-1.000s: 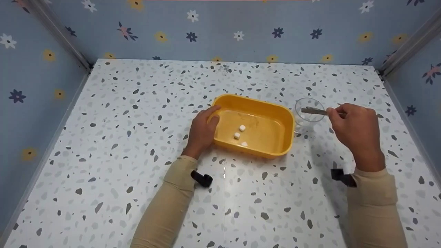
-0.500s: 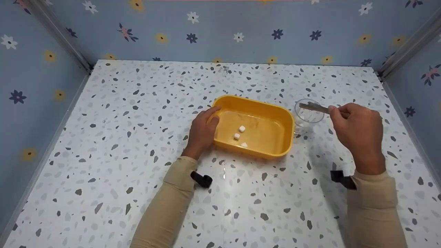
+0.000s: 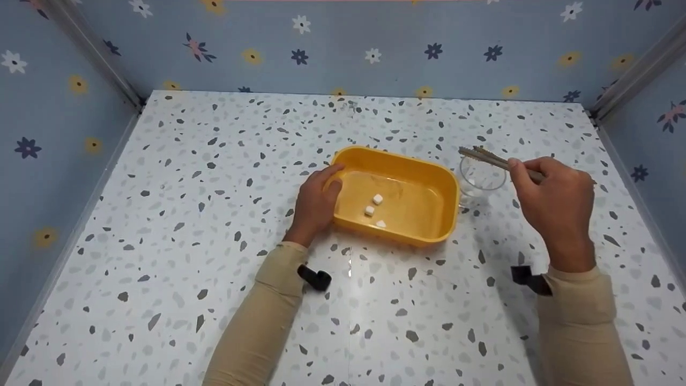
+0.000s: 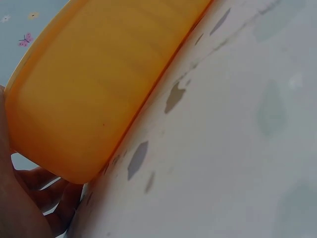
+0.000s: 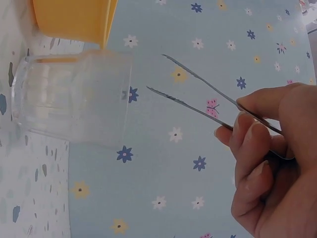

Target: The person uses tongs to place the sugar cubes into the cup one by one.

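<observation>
My left hand (image 3: 316,201) grips the left end of a yellow plastic tub (image 3: 396,236), thumb at the rim; the left wrist view shows fingers curled around the tub's end (image 4: 89,99). Three small white pieces, two of them cube-like (image 3: 378,199), lie on the tub floor. In my right hand (image 3: 557,201) is a pair of metal tongs (image 3: 490,158) with serrated tips. The tips stand apart with nothing between them in the right wrist view, above a clear glass (image 5: 79,99). What the glass contains cannot be made out clearly.
The glass stands upright close to the tub's right end. Beneath everything is a white speckled tabletop (image 3: 187,241). Blue flower-patterned panels (image 3: 343,48) border it at the back and on both sides.
The tongs have come up from the glass mouth and their tips now point further back, spread apart. My left hand, the tub and the white pieces have stayed put.
</observation>
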`<state>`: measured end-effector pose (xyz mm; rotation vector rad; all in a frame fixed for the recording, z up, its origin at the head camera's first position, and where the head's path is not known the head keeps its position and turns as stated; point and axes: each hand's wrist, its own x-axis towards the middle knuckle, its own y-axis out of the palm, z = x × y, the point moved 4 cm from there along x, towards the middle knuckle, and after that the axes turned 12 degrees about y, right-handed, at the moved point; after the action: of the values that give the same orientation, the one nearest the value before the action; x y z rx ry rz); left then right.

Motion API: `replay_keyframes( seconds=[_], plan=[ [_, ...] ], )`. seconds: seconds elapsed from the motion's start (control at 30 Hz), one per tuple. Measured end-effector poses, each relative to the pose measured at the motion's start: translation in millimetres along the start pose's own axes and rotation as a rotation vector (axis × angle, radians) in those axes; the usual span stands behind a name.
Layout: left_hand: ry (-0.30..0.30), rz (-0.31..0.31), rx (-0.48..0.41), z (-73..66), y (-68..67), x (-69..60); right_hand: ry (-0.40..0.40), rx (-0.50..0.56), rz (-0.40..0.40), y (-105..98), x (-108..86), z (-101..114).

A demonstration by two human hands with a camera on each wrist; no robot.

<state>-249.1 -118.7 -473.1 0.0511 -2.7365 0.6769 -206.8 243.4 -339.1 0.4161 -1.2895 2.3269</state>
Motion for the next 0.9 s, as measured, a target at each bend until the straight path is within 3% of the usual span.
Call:
replay_keyframes(
  seconds=[0.27, 0.9],
  plan=[
    [-0.025, 0.006, -0.020, 0.2, 0.3, -0.1, -0.007, -0.042, 0.030, 9, -4.6, 8],
    [-0.014, -0.003, -0.011, 1.4, 0.6, 0.4, -0.118, 0.040, 0.048, 27, -17.7, 22]
  ],
)
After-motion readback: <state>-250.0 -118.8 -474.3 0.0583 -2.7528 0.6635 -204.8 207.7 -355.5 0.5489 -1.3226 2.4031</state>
